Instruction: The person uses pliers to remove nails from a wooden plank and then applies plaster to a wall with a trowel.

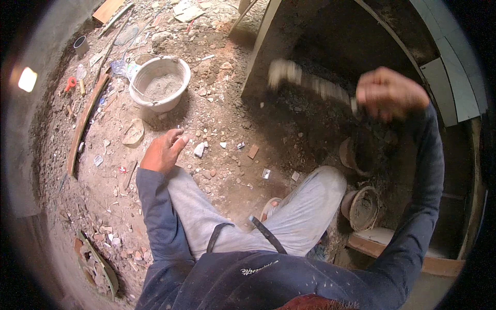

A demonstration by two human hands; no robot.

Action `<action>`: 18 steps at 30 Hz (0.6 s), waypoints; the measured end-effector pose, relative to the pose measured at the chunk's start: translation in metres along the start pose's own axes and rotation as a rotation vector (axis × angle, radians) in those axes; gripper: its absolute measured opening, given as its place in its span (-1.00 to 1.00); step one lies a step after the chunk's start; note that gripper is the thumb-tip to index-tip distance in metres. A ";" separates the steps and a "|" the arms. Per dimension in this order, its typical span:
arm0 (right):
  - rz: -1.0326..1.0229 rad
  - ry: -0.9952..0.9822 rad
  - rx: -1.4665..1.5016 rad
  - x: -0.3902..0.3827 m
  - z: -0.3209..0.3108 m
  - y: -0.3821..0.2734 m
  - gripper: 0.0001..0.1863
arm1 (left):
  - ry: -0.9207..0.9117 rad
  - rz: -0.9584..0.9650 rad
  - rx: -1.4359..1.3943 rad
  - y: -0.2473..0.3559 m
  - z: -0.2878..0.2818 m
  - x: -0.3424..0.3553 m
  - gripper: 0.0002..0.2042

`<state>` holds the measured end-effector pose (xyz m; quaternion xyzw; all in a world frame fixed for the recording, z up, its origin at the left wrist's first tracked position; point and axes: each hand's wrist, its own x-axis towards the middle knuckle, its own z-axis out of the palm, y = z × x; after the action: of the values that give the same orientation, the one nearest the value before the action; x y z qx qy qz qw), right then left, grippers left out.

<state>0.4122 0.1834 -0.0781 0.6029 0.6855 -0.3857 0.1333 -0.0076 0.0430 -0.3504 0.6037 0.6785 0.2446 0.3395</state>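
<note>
My right hand [390, 93] is raised at the right with its fingers closed round the end of a pale tool [325, 89]. Motion smears this tool; it is long, with a thicker whitish end pointing left, and its kind cannot be made out. It stretches across the dark opening of a grey panelled structure [274, 31]. Over my left knee rests my left hand [164, 151], holding nothing, its fingers loosely apart. Beyond that hand stands a white bucket [161, 101] with a wire handle and grey powdery material inside.
Rubble and debris cover the ground. At the left lies a curved wooden strip [85, 126]. A small round container [363, 208] with grey contents stands by my right knee, near a wooden board [369, 245]. A grey pipe piece [80, 45] is by the left wall.
</note>
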 end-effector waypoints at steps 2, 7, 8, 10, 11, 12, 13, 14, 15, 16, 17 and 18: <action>-0.151 0.328 -0.031 -0.005 -0.013 -0.008 -0.65 | 0.013 0.000 -0.017 -0.003 -0.004 -0.009 -0.55; -0.157 0.443 -0.163 -0.073 -0.020 -0.006 -0.70 | 0.006 0.029 -0.087 -0.003 -0.004 -0.008 -0.55; -0.150 0.496 -0.185 -0.072 -0.013 0.003 -0.72 | -0.011 0.047 -0.105 -0.002 -0.001 -0.008 -0.55; -0.223 0.530 0.017 -0.037 0.016 0.030 -0.75 | -0.004 0.041 -0.099 0.000 -0.003 -0.017 -0.56; -0.194 0.559 0.111 -0.031 0.031 0.036 -0.75 | -0.008 0.067 -0.093 0.003 -0.001 -0.016 -0.55; -0.092 0.526 0.177 -0.024 0.041 0.044 -0.75 | -0.013 0.095 -0.082 0.007 0.001 -0.016 -0.55; -0.009 0.514 0.223 -0.016 0.054 0.050 -0.75 | -0.014 0.120 -0.066 0.010 0.002 -0.016 -0.55; 0.018 0.496 0.294 -0.004 0.069 0.058 -0.75 | -0.022 0.100 -0.079 0.013 0.002 -0.017 -0.55; 0.019 0.431 0.396 0.006 0.080 0.064 -0.72 | -0.029 0.080 -0.091 0.016 0.001 -0.019 -0.55; 0.013 0.401 0.544 0.021 0.093 0.070 -0.70 | -0.031 0.061 -0.094 0.019 0.000 -0.020 -0.54; -0.079 0.330 0.794 0.035 0.104 0.077 -0.68 | -0.037 0.050 -0.098 0.021 -0.001 -0.018 -0.54; -0.131 0.277 1.047 0.051 0.115 0.076 -0.67 | -0.019 0.067 -0.076 0.015 0.001 -0.017 -0.53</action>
<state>0.4380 0.1397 -0.2157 0.5899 0.4490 -0.6000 -0.3008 0.0029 0.0285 -0.3371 0.6152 0.6449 0.2758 0.3600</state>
